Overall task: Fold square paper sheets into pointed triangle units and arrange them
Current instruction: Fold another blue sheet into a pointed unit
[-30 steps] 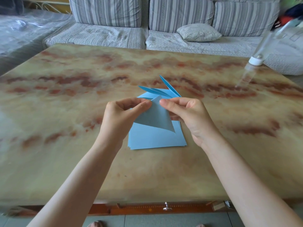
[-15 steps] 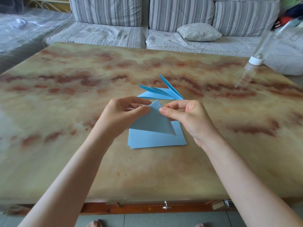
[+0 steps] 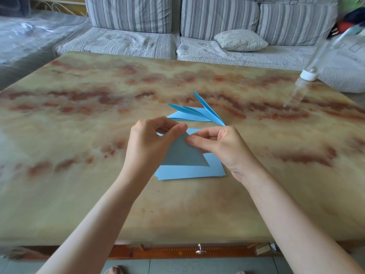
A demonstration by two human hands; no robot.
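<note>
At the centre of the frame, over the marbled bench (image 3: 79, 135), the left hand (image 3: 150, 143) is pinching the tip of a folded blue triangle (image 3: 183, 155) in its fingers. The triangle is hanging just above the stack of blue sheets (image 3: 189, 172), with the pointed units (image 3: 195, 113) fanned above them. The right hand (image 3: 223, 149) is pinching the same tip. A clear bottle (image 3: 308, 74) is showing at the upper right.

items showing: one left hand (image 3: 150, 143) and one right hand (image 3: 221, 149); one folded blue paper triangle (image 3: 183, 155), being pinched by both; one stack of flat blue square paper sheets (image 3: 189, 173), sheet count unclear; folded blue pointed paper units (image 3: 197, 113), two tips standing clear; one marbled tan table (image 3: 98, 194); three striped grey back cushions (image 3: 219, 16); one small pale pillow (image 3: 240, 40); one clear bottle with white cap (image 3: 308, 75).
</note>
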